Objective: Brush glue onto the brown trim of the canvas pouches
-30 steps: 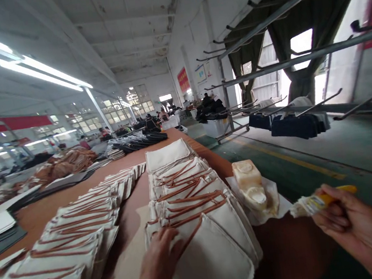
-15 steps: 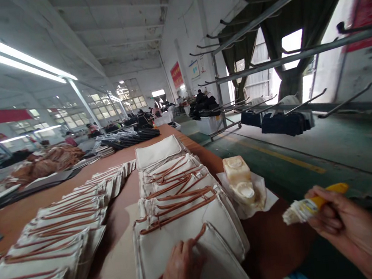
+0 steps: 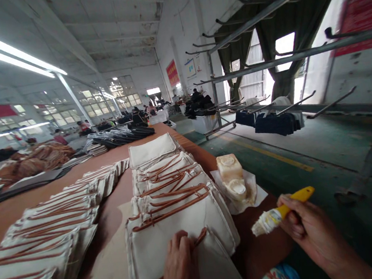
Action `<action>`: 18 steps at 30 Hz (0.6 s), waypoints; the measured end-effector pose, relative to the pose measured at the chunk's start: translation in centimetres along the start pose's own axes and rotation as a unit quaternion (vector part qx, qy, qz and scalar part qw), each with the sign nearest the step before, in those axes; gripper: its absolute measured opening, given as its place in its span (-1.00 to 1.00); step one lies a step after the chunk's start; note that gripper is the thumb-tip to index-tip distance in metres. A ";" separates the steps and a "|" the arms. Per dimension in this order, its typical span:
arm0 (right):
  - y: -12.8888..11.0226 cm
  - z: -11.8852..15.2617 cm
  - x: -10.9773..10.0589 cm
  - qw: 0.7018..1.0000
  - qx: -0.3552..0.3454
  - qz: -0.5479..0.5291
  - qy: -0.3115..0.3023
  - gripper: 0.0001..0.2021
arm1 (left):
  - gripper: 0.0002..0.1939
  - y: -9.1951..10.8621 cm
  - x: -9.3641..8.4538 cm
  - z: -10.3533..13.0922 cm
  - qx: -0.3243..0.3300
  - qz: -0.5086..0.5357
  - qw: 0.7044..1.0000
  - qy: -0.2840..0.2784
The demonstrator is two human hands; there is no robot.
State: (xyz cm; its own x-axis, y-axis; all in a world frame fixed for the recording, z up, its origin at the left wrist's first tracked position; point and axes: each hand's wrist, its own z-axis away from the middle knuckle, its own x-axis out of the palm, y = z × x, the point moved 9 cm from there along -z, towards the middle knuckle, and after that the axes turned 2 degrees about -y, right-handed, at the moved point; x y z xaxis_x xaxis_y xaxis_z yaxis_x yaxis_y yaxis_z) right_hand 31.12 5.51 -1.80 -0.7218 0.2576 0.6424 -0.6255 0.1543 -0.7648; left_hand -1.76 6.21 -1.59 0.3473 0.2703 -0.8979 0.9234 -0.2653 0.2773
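My right hand grips a paintbrush by its yellow handle, over the table's right edge. White paste coats its bristles, which point left. My left hand is closed at the top edge of the nearest cream bag piece, over its brown strap-like trim; its fingertips are partly hidden. Behind it, a row of similar cream pieces overlaps, stretching away from me. To their right stands a crusted plastic container with white paste at its opening, on a stained paper sheet.
A second row of cream pieces with brown trim lies on the left of the brown table. Brown material and dark stacked pieces are farther back. A metal rack with prongs stands on the right, and dark items hang there.
My right hand has brought the brush leftward, closer to the cream pieces. My left hand stays at the nearest piece's edge. The view has turned slightly to the right.
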 end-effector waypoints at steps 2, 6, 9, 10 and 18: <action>0.7 0.3 0.8 1.000 -0.010 0.015 -0.003 -0.67 | -0.93 -0.2 0.4 -0.8 -0.049 0.024 0.998 -0.044; 2.8 0.5 2.4 0.998 -0.017 0.057 -0.018 -0.60 | -0.81 -0.1 1.8 -2.0 -0.104 0.125 0.977 -0.134; 4.0 0.3 3.7 0.992 -0.028 0.118 -0.044 -0.58 | -0.76 0.4 2.4 -2.4 -0.078 0.198 0.965 -0.154; 4.2 0.2 4.2 0.988 -0.035 0.142 -0.056 -0.58 | -0.75 0.5 2.5 -2.4 -0.070 0.217 0.961 -0.158; 3.9 1.0 10.3 0.916 -0.157 0.325 -0.178 -0.65 | -0.70 2.5 1.5 -1.9 -0.055 0.340 0.916 -0.205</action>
State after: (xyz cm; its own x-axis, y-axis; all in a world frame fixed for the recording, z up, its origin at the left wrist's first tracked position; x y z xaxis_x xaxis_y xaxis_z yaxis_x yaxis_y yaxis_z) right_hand 20.98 7.77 1.92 -0.9970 0.0742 -0.0201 0.0456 0.3594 -0.9321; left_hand 1.36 7.68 -1.65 0.7787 -0.3002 -0.5510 0.5346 -0.1423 0.8331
